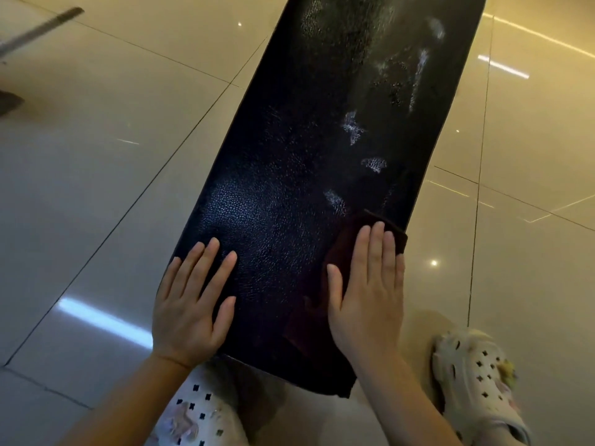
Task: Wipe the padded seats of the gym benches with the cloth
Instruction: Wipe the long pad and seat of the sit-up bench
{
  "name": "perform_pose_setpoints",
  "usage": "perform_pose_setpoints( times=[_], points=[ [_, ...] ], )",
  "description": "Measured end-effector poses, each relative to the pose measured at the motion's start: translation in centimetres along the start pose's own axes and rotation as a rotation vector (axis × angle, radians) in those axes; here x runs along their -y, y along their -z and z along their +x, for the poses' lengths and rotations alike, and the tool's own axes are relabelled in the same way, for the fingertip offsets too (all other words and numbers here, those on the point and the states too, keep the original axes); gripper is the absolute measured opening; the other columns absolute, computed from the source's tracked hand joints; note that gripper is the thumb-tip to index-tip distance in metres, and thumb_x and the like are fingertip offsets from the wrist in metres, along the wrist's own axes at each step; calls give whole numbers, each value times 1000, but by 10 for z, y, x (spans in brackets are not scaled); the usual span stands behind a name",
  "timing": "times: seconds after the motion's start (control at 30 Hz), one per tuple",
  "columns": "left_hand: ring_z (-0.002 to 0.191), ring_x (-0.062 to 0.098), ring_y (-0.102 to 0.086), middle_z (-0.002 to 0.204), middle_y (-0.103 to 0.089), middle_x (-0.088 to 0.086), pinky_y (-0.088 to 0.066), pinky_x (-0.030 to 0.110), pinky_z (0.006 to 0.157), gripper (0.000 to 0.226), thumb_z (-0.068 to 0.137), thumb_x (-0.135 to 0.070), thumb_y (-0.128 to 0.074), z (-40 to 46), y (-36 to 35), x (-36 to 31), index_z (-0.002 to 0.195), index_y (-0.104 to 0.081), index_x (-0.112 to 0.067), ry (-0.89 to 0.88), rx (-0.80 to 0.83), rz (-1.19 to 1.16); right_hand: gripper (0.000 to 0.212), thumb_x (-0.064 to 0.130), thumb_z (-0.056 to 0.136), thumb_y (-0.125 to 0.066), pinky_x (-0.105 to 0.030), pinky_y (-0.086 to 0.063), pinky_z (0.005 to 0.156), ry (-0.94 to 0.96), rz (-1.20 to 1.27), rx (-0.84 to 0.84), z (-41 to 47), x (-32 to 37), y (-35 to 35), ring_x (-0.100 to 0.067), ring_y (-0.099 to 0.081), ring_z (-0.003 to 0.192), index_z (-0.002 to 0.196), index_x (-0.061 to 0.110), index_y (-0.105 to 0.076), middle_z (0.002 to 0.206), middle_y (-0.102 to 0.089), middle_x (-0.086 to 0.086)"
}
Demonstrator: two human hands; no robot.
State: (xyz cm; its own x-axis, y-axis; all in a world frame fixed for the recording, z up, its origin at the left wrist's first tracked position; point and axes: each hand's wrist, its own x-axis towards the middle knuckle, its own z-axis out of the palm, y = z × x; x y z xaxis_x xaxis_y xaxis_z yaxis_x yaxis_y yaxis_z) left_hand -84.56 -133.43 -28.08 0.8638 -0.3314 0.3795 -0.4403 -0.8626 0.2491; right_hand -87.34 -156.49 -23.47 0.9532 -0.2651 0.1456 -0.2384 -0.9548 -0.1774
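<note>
Cloth (341, 249) near seat (289, 220) right edge; right hand (367, 294) flat atop.

Lighting: dim, warm. Glossy floor tiles (96, 130) mirror ceiling strips and spots; black padded seat (306, 156) glints; edges slightly blurred.

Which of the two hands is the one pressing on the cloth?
The right hand lies flat on the dark cloth; the left hand rests on the bare bench pad.

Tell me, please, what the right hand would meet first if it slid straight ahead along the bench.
Probably the whitish smear on the black padded seat, just ahead of the right hand pressing the dark brown cloth.
</note>
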Motion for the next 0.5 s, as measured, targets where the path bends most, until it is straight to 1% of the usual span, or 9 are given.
perform_pose_setpoints(
  times=[0.1,0.17,0.23,0.3,0.4,0.5],
  points=[
    [142,30,-31,151,-38,14,-20,46,117,52,100,-41,-25,1,0,0,144,-38,-15,-1,0,-12,69,48,100,-23,-38,-3,122,10,-12,-10,23,-5,5,-22,-5,150,155,7,-16,162,-13,-11],
    [142,30,-31,151,-37,14,-20,46,117,52,100,-40,-25,0,-1,0,145,-36,-16,6,2,-2,68,48,102,-22,-35,3,122,7,-6,14,62,-12,16,-20,3,151,156,10,-7,164,-3,-8],
    [143,30,-30,152,-36,13,-21,47,117,52,100,-40,-26,-1,-1,0,146,-36,-17,1,-1,0,67,47,103,-22,-34,8,122,-40,4,62,101,-17,26,-18,10,150,156,12,2,164,7,-5],
    [142,30,-30,152,-36,14,-23,49,116,52,100,-40,-26,-1,-2,1,146,-36,-17,-5,-7,10,66,45,104,-21,-35,9,121,-78,-4,54,120,-13,27,-19,11,150,156,12,3,164,8,-6],
    [142,30,-30,152,-37,14,-23,49,116,52,99,-39,-26,0,-1,0,146,-35,-17,3,-10,9,65,45,103,-17,-37,6,122,-52,-15,16,95,-2,19,-20,5,151,156,10,-2,164,1,-7],
    [142,30,-31,151,-37,14,-23,49,115,54,94,-35,-35,-1,-2,-1,146,-35,-18,15,-4,17,65,46,101,-15,-39,0,122,82,-11,36,39,10,8,-22,-5,151,155,10,-13,163,-12,-8]
  ],
)
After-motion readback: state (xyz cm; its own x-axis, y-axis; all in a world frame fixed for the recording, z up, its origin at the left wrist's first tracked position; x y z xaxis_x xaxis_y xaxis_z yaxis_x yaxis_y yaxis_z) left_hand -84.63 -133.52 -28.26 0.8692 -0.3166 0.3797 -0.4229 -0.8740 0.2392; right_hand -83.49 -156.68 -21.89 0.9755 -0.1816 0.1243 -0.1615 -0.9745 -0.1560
